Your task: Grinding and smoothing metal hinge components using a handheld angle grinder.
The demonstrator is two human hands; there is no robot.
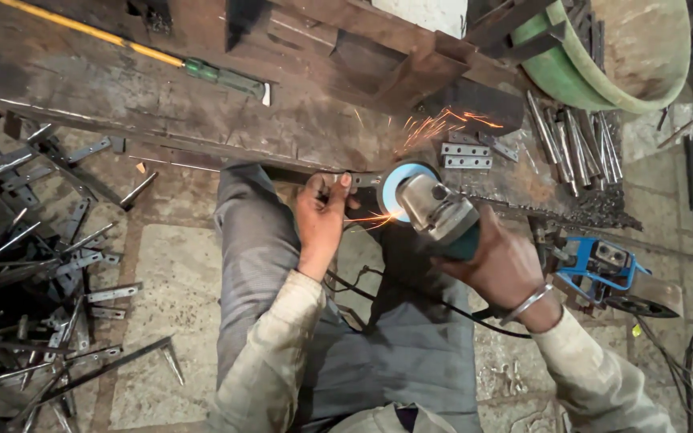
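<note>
My left hand (320, 220) pinched the stiff metal strip (358, 180) near its end. My right hand (500, 269) gripped the grinder (436, 210), probably heavy, by its body.

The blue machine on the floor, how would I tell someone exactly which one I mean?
Start at the big green tub at top right, drop past the bundle of steel rods below it, to the floor beside the person's right hand. The blue machine sits there, the only bright blue-framed item among grey scrap, unlike the teal angle grinder being held.
</note>
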